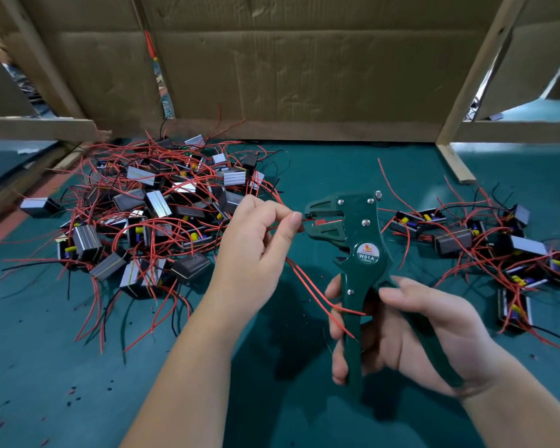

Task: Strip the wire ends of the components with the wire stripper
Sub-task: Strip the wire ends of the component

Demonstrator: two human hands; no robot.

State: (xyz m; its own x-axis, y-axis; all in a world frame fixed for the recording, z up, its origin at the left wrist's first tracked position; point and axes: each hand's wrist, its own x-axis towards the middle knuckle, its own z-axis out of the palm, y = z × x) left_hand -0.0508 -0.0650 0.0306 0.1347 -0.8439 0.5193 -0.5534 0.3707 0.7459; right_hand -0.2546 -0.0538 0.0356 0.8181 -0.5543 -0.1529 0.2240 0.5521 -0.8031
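Slippage threatens: left hand [253,250] fingers pinch the thin red wire [305,219] at the green metal wire stripper [367,253], right hand [411,331] fingers wrap its handles; a weak pinch lets go.

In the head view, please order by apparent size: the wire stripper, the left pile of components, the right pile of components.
1. Left pile of components.
2-3. Right pile of components and wire stripper: they look about alike, and the stripper is nearer the camera, so unranked.
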